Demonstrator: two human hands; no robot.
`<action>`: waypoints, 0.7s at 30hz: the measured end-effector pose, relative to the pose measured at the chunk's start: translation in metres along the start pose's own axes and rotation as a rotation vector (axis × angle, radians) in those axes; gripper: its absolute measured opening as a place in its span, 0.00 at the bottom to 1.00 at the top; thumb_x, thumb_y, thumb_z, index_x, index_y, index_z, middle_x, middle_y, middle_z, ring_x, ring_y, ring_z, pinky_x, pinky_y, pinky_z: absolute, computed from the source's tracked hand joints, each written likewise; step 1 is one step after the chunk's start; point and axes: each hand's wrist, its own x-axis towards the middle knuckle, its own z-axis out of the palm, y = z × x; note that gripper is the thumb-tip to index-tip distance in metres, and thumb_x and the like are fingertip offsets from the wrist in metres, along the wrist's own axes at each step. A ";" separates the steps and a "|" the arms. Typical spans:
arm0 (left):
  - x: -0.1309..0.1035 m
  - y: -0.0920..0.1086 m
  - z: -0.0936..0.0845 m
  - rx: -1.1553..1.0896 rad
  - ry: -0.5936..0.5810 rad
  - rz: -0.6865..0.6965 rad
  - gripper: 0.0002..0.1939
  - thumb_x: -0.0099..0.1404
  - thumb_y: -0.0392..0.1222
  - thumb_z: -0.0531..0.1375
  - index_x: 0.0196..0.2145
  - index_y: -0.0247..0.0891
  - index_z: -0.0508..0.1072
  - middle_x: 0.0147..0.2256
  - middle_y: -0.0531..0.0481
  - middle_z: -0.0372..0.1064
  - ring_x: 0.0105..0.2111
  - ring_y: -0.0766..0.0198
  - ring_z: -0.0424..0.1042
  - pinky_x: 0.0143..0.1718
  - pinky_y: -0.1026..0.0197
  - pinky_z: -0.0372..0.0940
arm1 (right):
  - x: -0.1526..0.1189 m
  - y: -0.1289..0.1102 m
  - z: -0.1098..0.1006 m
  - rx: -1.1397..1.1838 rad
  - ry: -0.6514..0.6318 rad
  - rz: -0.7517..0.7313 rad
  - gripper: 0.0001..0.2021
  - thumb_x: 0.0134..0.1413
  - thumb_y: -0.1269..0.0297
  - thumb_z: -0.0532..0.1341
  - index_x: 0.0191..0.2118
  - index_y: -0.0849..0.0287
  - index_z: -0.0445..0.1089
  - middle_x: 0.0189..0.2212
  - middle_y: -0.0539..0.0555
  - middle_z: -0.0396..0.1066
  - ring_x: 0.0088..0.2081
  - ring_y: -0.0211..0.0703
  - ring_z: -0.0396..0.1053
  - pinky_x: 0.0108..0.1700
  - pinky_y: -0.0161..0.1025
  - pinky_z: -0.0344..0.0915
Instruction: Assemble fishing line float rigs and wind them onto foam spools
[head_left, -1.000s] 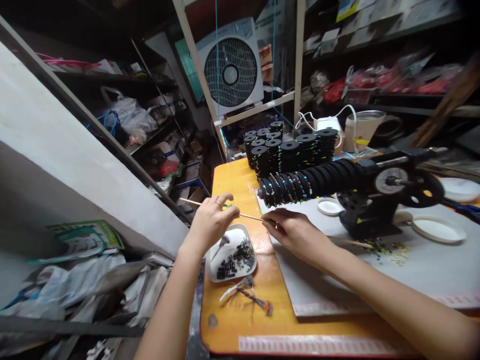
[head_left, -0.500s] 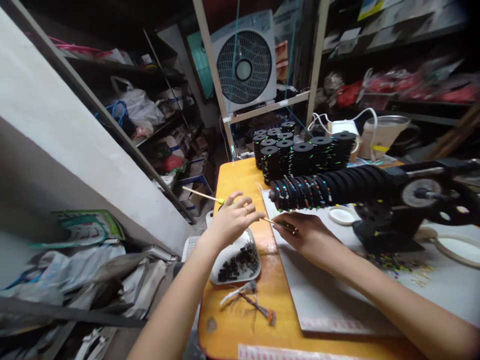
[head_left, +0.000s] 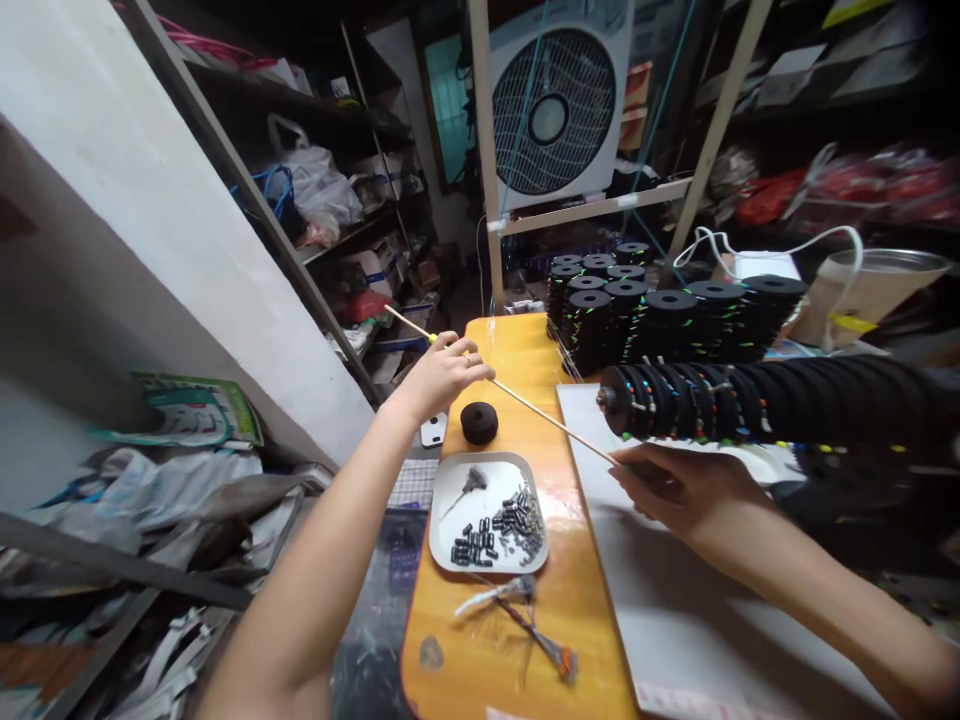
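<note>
Left hand (head_left: pixel 446 372) pinches the thin stick (head_left: pixel 551 418) towards its far-left end, right hand (head_left: pixel 679 490) grips the near-right end — and it slants right over the yellow table (head_left: pixel 514 345)! Below, a black ring (head_left: pixel 479 428) sits just beyond the white tray (head_left: pixel 499 478).

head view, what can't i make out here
In the head view:
stick: near end hidden by the right hand
left hand: its hold on the stick, hidden by the hand itself
small grey pieces in the white tray: too small to identify
black roll: right end, lost in dark blur
</note>
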 end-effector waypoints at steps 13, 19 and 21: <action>0.034 -0.021 0.025 -0.127 -0.069 0.041 0.09 0.72 0.32 0.55 0.44 0.36 0.75 0.46 0.45 0.75 0.50 0.57 0.71 0.52 0.49 0.66 | -0.009 0.001 -0.002 0.347 0.127 0.253 0.20 0.51 0.44 0.64 0.36 0.56 0.79 0.21 0.54 0.76 0.25 0.47 0.75 0.31 0.41 0.71; 0.057 -0.005 0.076 -0.204 -0.181 0.077 0.11 0.71 0.43 0.60 0.48 0.37 0.74 0.50 0.44 0.72 0.47 0.56 0.73 0.49 0.47 0.71 | -0.010 0.008 0.008 0.627 0.210 0.361 0.27 0.45 0.38 0.68 0.38 0.60 0.78 0.21 0.54 0.74 0.27 0.45 0.74 0.38 0.44 0.73; 0.062 -0.001 0.090 -0.226 -0.203 0.066 0.12 0.71 0.44 0.60 0.49 0.37 0.73 0.50 0.43 0.72 0.46 0.57 0.74 0.47 0.49 0.72 | -0.010 0.012 0.011 0.703 0.216 0.390 0.26 0.44 0.40 0.69 0.38 0.60 0.78 0.21 0.53 0.74 0.26 0.44 0.73 0.38 0.45 0.73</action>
